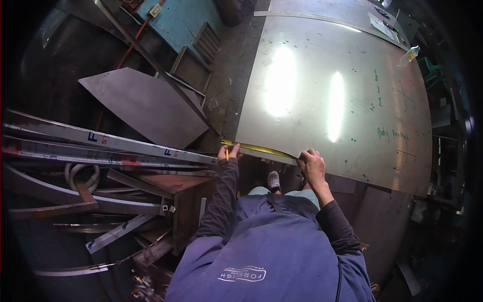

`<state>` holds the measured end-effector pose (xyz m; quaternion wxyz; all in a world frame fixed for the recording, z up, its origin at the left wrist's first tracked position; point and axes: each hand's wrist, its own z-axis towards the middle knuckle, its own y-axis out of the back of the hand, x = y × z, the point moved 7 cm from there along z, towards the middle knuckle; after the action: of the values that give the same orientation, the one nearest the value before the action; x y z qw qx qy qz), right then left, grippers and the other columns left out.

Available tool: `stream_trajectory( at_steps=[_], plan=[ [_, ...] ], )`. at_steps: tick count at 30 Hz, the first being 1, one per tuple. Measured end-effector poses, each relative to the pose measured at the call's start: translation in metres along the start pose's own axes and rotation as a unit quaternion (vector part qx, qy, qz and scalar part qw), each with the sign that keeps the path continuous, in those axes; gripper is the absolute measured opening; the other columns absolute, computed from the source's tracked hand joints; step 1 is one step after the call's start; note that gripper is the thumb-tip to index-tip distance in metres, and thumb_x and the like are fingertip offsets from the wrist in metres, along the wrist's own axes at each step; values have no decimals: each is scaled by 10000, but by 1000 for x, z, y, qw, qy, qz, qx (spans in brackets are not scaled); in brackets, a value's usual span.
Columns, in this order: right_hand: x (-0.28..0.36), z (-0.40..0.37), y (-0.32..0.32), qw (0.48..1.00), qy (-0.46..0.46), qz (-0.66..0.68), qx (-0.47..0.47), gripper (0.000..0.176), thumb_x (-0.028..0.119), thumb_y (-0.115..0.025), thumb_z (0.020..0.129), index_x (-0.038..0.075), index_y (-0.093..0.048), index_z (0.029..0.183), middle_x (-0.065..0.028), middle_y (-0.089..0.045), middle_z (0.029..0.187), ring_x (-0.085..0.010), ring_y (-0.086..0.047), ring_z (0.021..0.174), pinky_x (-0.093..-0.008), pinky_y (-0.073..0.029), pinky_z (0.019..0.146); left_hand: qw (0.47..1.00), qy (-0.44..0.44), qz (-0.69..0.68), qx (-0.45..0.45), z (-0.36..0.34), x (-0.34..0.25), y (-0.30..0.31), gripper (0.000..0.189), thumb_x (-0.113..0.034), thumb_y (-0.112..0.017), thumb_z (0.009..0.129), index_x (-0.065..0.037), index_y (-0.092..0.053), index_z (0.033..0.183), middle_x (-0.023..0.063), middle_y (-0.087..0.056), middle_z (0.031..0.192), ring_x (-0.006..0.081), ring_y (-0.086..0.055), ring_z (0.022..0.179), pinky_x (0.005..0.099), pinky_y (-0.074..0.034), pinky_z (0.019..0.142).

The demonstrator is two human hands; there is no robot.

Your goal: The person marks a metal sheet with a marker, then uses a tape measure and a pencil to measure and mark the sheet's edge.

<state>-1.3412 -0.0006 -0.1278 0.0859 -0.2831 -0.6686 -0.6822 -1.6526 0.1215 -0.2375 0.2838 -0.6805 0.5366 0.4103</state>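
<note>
A yellow tape measure is pulled out along the near edge of a large metal sheet marked in green. My left hand is closed on the tape at the sheet's left corner, and a yellow pencil sticks up between its fingers. At the tape's other end, my right hand is closed around it by the sheet's near edge. The tape's case cannot be made out behind the right hand's fingers.
Long metal bars in printed film lie to the left, above a brown metal box. A cut metal plate leans beyond them. A clear bottle and papers are at the table's far right.
</note>
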Motion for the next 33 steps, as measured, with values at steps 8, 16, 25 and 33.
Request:
stream_trajectory(
  at_steps=[8, 16, 25, 33],
  plan=[
    [-5, -1, -4, 1000, 7, -6, -4, 162, 218, -715, 765, 114, -658, 875, -62, -611, 925, -267, -578, 952, -399, -471, 779, 1000, 4, -15, 0, 6, 6, 1, 343, -103, -789, 777, -31, -539, 1002, 66, -573, 940, 163, -586, 788, 301, -599, 570],
    [-6, 0, -6, 1000, 3, -9, 4, 176, 229, -726, 760, 120, -669, 886, -60, -614, 917, -264, -581, 944, -396, -480, 783, 997, 59, -36, 22, -4, 4, -3, 325, -145, -772, 805, -48, -559, 1030, 57, -590, 979, 161, -594, 813, 318, -601, 576],
    [-6, 0, -6, 1000, 9, -6, -5, 193, 221, -734, 751, 121, -668, 902, -61, -604, 903, -264, -580, 926, -396, -478, 769, 992, 116, -16, 51, -13, 8, -12, 289, -157, -761, 821, -86, -566, 1022, 33, -631, 937, 171, -631, 842, 337, -617, 603],
    [-4, 0, -3, 1000, 8, 6, -20, 161, 206, -736, 746, 111, -679, 863, -76, -603, 880, -282, -584, 911, -405, -481, 758, 987, 130, -44, 87, -6, 16, -13, 250, -151, -745, 832, -84, -558, 985, 40, -624, 933, 181, -625, 853, 352, -617, 586]
  ],
)
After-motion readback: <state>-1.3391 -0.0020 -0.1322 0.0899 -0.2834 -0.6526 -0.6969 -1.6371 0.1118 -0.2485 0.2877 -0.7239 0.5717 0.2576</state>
